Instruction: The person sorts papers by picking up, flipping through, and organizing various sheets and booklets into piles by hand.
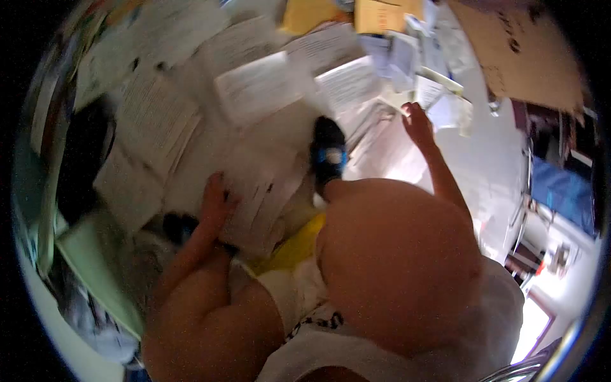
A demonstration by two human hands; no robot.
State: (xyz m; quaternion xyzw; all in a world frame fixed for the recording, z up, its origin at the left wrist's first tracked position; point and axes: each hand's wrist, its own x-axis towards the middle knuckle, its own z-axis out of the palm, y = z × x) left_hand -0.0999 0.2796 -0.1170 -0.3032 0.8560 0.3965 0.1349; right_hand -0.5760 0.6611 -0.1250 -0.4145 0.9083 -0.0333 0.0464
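Note:
My left hand (218,198) reaches down to a stack of printed sheets (258,210) on the floor, its fingers apart at the stack's left side. It does not appear to grip a sheet. Farther right, my right hand (420,125) is stretched out beside a pile of papers (389,143). Its fingers are slightly bent and apart, near small folded papers (449,109); blur hides whether the fingertips touch them. Between the two hands stands my foot in a dark shoe (328,149) with a blue patch.
More printed sheets (153,121) and an open booklet (259,83) spread across the floor. Yellow envelopes (380,16) lie at the back, with a cardboard piece (519,54) at upper right. A dark object (83,159) and a pale green panel (102,274) are on the left.

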